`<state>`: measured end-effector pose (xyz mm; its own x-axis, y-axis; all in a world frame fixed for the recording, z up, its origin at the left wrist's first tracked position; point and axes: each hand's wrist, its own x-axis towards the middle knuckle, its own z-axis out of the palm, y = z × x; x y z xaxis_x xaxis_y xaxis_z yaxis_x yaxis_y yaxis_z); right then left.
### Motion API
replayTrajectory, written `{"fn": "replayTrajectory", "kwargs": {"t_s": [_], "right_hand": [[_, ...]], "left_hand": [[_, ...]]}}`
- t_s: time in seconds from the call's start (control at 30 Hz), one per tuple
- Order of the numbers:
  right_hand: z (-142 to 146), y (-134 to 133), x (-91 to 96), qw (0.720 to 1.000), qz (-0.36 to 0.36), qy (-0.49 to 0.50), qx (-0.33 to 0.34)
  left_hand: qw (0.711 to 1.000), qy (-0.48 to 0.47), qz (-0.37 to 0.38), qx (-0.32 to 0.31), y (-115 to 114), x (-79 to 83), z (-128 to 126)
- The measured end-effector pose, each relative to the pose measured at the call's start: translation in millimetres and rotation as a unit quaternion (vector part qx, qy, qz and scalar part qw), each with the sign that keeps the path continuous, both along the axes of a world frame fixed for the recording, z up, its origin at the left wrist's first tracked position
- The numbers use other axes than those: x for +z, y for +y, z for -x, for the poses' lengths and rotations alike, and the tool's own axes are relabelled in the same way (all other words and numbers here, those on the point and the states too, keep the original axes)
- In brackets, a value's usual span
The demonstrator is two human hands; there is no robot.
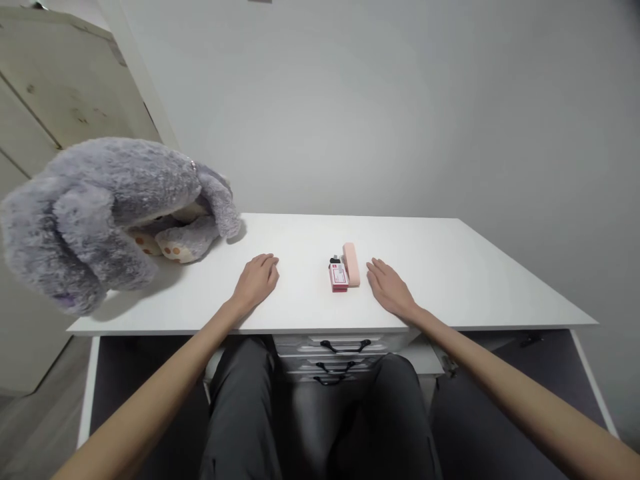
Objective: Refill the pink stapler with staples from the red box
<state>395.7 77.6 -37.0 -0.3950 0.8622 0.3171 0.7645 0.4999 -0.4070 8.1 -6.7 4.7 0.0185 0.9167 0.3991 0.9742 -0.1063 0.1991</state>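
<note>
My left hand (257, 281) lies palm down on the white tabletop (310, 307), its fingers stretched forward and holding nothing. On the other side, my right hand (390, 287) also rests flat with the fingers extended, just right of a long pink object with rounded ends (352, 265). A small gap separates the two. Close against the pink object's left side sits a small white and red box (339, 276). Behind the box, a small black object with a metallic part (335, 260) is partly hidden, and its kind cannot be made out.
A large grey plush toy (130, 180) occupies the table's left end. Drawers with black handles (345, 346) are below the front edge, between my knees. A plain wall (325, 120) runs along the back, and a worn cream-coloured door or cabinet (65, 87) stands at far left.
</note>
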Motion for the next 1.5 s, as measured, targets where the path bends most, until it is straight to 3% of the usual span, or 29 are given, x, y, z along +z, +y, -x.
{"fn": "replayTrajectory", "kwargs": {"t_s": [0.2, 0.3, 0.43, 0.73, 0.87, 0.97, 1.13, 1.33, 1.5], "right_hand": [[8, -2, -0.1, 0.998, -0.041, -0.047, -0.015], [8, -2, 2.2, 0.998, -0.052, -0.045, -0.015], [8, -3, 5.2, 0.997, -0.061, -0.045, -0.018], [9, -4, 9.0, 0.997, -0.056, -0.044, -0.026], [8, -3, 8.5, 0.997, -0.057, -0.043, -0.022], [8, -3, 6.9, 0.997, -0.056, -0.046, -0.020], [7, -1, 1.5, 0.997, -0.057, -0.042, -0.022], [5, 0, -4.2, 0.997, -0.071, -0.036, -0.013], [5, -2, -3.5, 0.997, -0.070, -0.034, -0.015]], "left_hand": [[0.984, -0.126, 0.022, -0.121, -10, 9.1, -38], [0.971, -0.195, 0.051, -0.127, -10, 9.3, -70], [0.964, -0.216, 0.076, -0.132, -1, 6.7, -102], [0.952, -0.264, 0.061, -0.140, 12, 3.5, -117], [0.952, -0.262, 0.069, -0.142, 2, 11.6, -105], [0.956, -0.265, 0.061, -0.109, -6, 18.1, -81], [0.958, -0.284, 0.041, -0.006, -15, 21.7, -21], [0.961, -0.264, -0.019, 0.079, -12, 14.2, 52], [0.947, -0.302, -0.055, 0.094, -10, 10.6, 66]]}}
